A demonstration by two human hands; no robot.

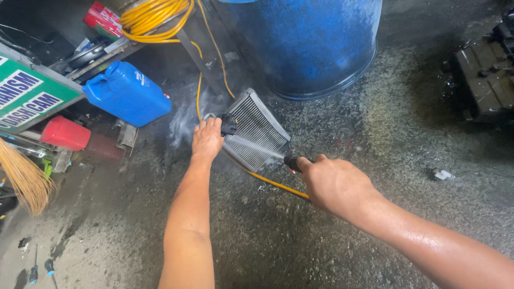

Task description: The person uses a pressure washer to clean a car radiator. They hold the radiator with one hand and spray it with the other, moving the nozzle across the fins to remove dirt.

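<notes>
Both arms outstretched: left hand [206, 138] grips radiator [256, 131], right hand [334, 183] nozzle [292, 160].

Radiator core [257, 134]: finned grey metal, matt | jerrycan [127, 93]: smooth glossy blue plastic | floor [385, 123]: rough wet concrete | hose [276, 183]: yellow rubbery.

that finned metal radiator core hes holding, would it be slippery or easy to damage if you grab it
Probably slippery: the finned core looks wet, with spray misting off it. Its thin, closely packed fins likely bend under finger pressure, which may be why the left hand grips its end edge. It seems light, since one hand props it tilted on the wet floor.
</notes>
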